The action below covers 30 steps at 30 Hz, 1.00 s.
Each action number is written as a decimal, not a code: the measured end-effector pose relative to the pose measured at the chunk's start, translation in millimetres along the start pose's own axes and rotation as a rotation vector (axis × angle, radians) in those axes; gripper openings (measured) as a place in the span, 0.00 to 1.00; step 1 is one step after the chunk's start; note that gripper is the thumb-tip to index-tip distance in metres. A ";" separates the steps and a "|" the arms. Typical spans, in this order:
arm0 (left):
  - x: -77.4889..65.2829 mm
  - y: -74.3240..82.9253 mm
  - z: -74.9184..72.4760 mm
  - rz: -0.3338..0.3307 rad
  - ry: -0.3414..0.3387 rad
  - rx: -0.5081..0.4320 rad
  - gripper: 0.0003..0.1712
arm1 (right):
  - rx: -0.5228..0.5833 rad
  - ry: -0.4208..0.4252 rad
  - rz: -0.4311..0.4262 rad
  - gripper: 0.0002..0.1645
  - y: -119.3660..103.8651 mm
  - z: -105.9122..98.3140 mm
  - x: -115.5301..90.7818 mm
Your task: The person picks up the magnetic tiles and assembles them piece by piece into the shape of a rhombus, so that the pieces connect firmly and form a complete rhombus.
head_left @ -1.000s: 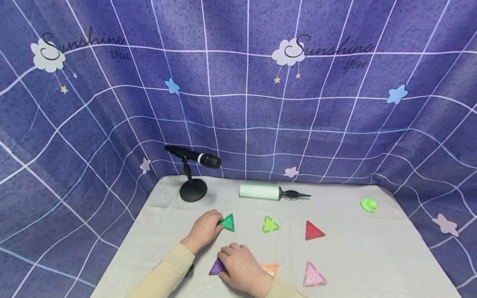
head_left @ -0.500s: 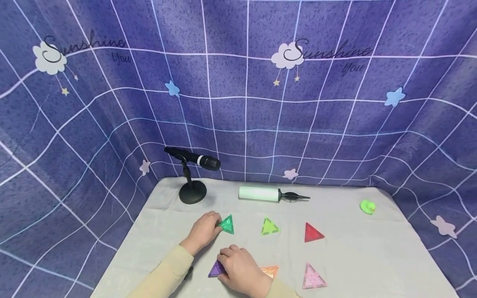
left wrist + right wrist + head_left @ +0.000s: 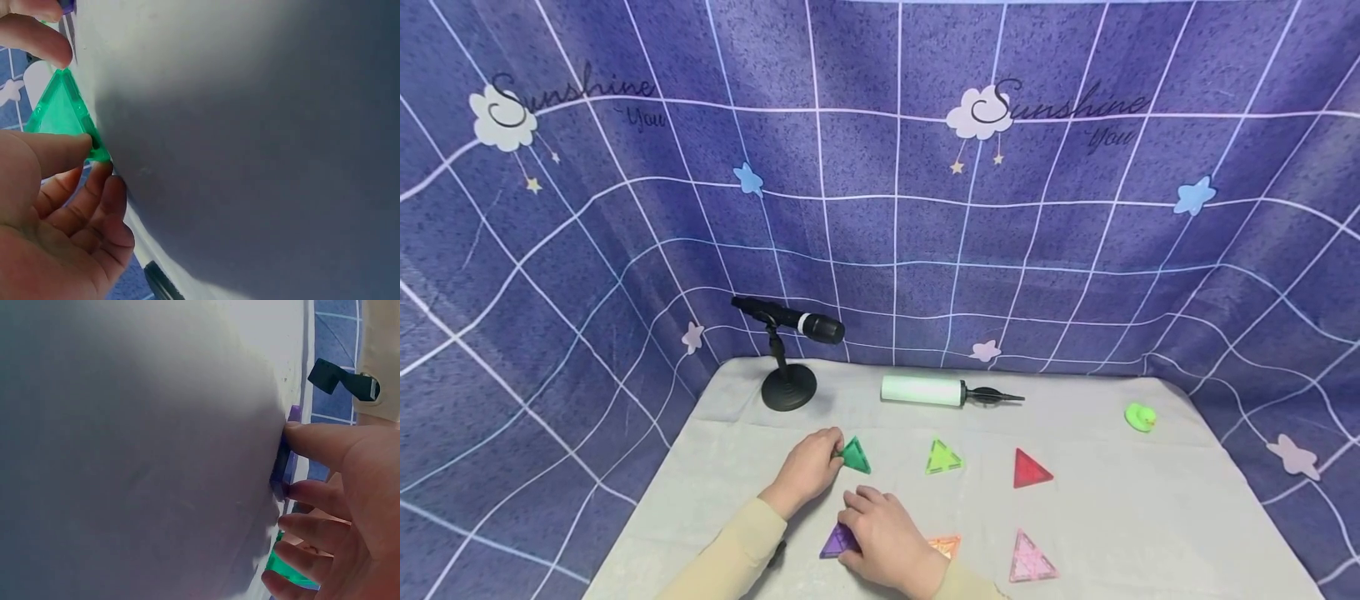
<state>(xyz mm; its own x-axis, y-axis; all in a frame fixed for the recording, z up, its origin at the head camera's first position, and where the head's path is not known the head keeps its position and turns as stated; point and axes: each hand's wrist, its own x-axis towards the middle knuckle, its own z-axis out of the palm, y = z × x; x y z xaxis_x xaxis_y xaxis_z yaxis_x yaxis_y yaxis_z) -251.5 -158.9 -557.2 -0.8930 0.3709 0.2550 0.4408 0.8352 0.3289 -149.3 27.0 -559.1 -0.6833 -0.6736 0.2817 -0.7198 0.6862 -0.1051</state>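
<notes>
My left hand point(image 3: 808, 468) pinches a translucent green triangle tile point(image 3: 856, 456) by its left side. In the left wrist view the thumb lies across the lower part of the green tile point(image 3: 61, 109), fingers behind it. Lower on the table, my right hand point(image 3: 887, 537) holds a purple triangle tile point(image 3: 837, 542), partly hidden under the fingers. The right wrist view has the purple tile point(image 3: 285, 456) edge-on, thumb at one end and index finger at the other. An orange triangle tile point(image 3: 946, 546) is half covered by the right wrist.
Yellow-green point(image 3: 942, 457), red point(image 3: 1030, 469) and pink point(image 3: 1031, 558) triangle tiles lie to the right. Along the back stand a microphone on its stand point(image 3: 788, 386), a pale green hand pump point(image 3: 922, 390) and a green toy duck point(image 3: 1141, 417). A patterned purple curtain point(image 3: 880, 225) surrounds the table.
The green tile has turned slightly counterclockwise in my left fingers, and that hand has shifted a little left. My right hand stays on the purple tile almost unmoved.
</notes>
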 end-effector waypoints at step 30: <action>-17.9 7.6 -9.6 0.031 -0.009 0.139 0.12 | 0.063 0.022 0.065 0.31 31.0 3.1 10.8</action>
<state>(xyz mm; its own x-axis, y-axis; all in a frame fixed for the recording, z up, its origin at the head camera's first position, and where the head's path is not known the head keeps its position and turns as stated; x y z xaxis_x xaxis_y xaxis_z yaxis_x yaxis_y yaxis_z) -231.3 -163.1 -550.6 -0.8803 0.4003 0.2547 0.4518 0.8712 0.1920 -179.4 40.2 -562.2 -0.7262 -0.6218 0.2933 -0.6811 0.7088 -0.1835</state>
